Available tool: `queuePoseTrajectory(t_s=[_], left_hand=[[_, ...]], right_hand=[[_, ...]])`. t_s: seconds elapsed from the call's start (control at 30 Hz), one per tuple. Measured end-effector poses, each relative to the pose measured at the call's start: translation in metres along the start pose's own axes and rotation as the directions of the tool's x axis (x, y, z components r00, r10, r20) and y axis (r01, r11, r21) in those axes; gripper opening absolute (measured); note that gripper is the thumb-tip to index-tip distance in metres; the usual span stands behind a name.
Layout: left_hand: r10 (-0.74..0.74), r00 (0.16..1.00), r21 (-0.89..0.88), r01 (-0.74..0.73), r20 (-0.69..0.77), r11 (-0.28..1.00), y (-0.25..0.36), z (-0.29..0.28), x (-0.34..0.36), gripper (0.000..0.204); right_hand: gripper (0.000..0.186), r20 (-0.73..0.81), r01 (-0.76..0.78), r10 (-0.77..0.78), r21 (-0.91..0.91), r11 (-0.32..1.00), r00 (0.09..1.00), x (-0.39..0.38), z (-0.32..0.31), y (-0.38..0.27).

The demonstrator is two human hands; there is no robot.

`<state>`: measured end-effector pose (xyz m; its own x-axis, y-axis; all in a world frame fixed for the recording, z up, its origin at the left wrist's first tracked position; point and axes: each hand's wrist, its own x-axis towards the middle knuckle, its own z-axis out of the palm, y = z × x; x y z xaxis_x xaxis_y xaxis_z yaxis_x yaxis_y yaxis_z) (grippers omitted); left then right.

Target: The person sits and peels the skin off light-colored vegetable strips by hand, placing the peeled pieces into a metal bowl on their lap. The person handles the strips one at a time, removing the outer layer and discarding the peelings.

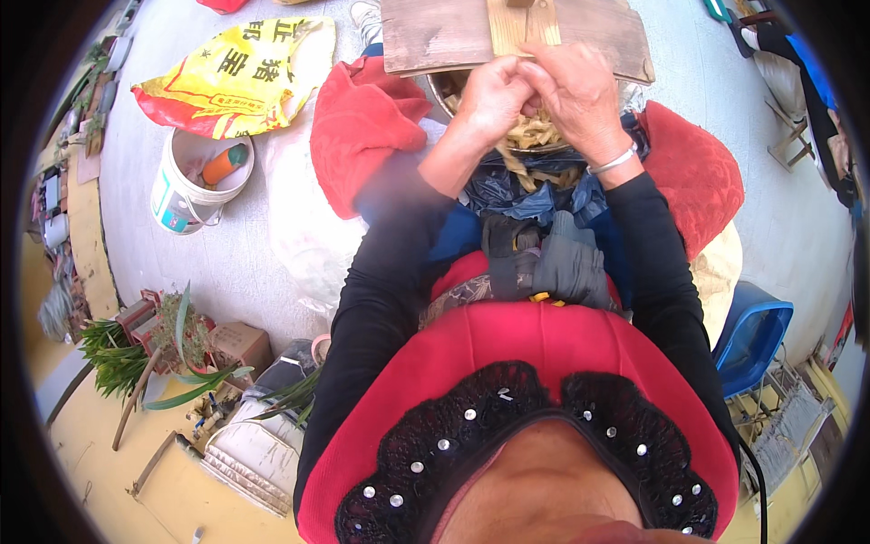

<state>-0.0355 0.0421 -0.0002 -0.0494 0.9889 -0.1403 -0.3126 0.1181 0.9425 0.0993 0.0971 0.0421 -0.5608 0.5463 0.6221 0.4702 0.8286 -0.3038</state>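
Both of my hands meet just below the near edge of a wooden board [435,36], which has a paler wooden strip down its middle. My left hand [492,102] is closed, its fingertips touching those of my right hand [580,95]. My right fingers are curled into a pinch. Anything between the fingers is too small or too hidden to make out. Beneath the hands, a round metal container, partly covered by the board, holds pale yellow-brown strips [535,136]. Some strips hang over its near side onto dark blue plastic [507,193] across my lap.
Red cloths [367,127] cover my knees. On the left, a white bucket [172,195] holds an orange-and-green cylinder [222,165] beside a yellow-and-red bag [240,77]. A blue plastic stool [752,331] stands at the right. Another person [807,82] is at the far right edge.
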Motion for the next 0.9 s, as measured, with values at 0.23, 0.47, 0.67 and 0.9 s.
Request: queuePoseTrajectory(t_s=[0.23,0.47,0.67,0.9], left_hand=[[-0.307,0.912,0.121,0.284,0.271,0.951,0.011,-0.015,-0.054,0.041],[0.296,0.891,0.493,-0.440,0.346,0.750,0.137,0.010,-0.086,0.022],[0.217,0.923,-0.073,-0.205,0.319,0.976,0.086,0.035,-0.071,0.040],[0.028,0.981,-0.217,0.014,0.191,0.976,0.019,0.052,-0.052,0.026]], right_hand=[[0.026,0.293,-0.381,0.321,0.177,0.907,0.900,-0.017,-0.026,0.015],[0.017,0.689,-0.645,-0.019,0.687,0.334,0.724,-0.010,-0.104,-0.093],[0.026,0.533,-0.524,0.223,0.846,-0.100,0.817,-0.014,-0.126,-0.099],[0.020,0.103,-0.449,0.518,0.660,0.603,0.849,-0.047,-0.019,-0.021]])
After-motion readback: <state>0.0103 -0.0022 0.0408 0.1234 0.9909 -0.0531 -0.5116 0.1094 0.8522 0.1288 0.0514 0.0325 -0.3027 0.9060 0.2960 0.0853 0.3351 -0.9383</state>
